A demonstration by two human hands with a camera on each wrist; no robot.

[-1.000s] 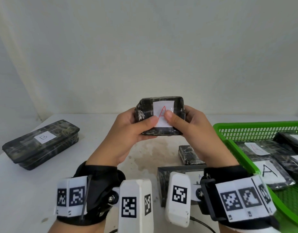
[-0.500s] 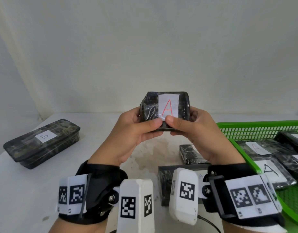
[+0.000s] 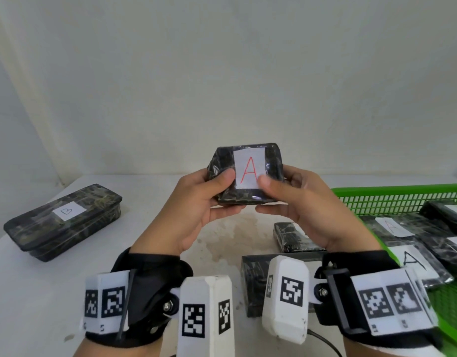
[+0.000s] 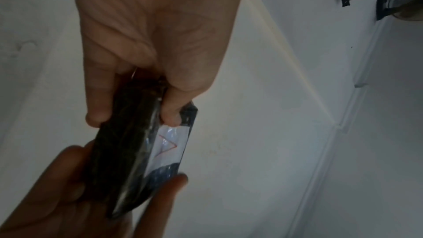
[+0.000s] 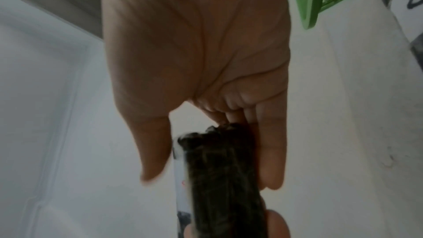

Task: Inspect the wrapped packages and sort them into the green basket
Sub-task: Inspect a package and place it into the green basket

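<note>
- Held package: a small block in dark wrap with a white label bearing a red A. You hold it raised above the table, its labelled face turned toward you.
- Left hand: clamped on the package's left end. Your thumb lies on the front beside the label, with the other fingers behind and under the block.
- Right hand: clamped on the right end. Your thumb presses the label's lower right corner, with the fingers curled behind.
- Left wrist view: shows the package edge-on, pinched between thumb and fingers, the label seen at a slant, and your right hand closing on its far end. The head view shows none of this thickness.
- Right wrist view: shows the block's narrow side between thumb and straight fingers, and a corner of the green basket.
- Green basket: to your right on the table, well apart from the held package; it holds several wrapped packages, two with visible A labels.
- Long package marked B: lies on the table far to your left.
- Two more dark packages: lie on the table below your hands, partly hidden by your wrists.
</note>
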